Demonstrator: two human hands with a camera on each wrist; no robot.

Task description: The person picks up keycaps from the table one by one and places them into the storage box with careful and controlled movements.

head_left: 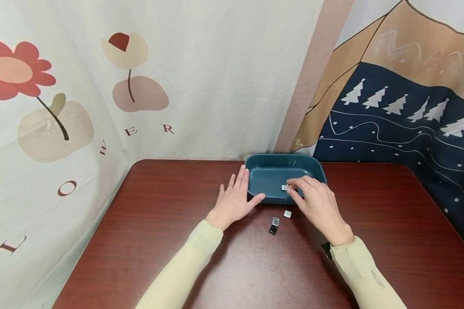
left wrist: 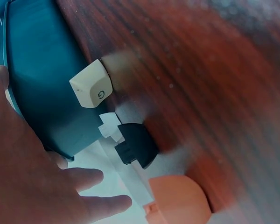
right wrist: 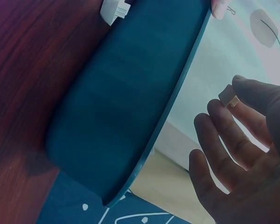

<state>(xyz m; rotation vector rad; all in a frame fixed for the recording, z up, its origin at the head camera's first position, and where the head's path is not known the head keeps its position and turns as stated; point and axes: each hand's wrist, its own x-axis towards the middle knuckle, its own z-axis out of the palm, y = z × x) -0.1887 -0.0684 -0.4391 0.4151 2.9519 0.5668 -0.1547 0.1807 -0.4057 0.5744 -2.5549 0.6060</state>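
My left hand point(head_left: 233, 201) lies with straight, spread fingers at the left end of a dark teal basin point(head_left: 267, 200). Thumb and index finger of my right hand point(head_left: 317, 201) pinch a small keycap point(right wrist: 227, 94) above the basin; its colour is unclear in shadow. On the table just in front of the basin sits a white keycap point(left wrist: 91, 86) marked G. Nearer to me are a grey keycap point(head_left: 275, 221) and a black keycap point(head_left: 273, 230). The left wrist view also shows an orange piece point(left wrist: 179, 198), seemingly another keycap.
The basin stands at the back edge of a reddish-brown wooden table point(head_left: 158, 193). Directly behind hangs a pale curtain point(head_left: 216, 86) with printed flowers, and a navy cloth point(head_left: 390, 141) with white trees hangs at the right.
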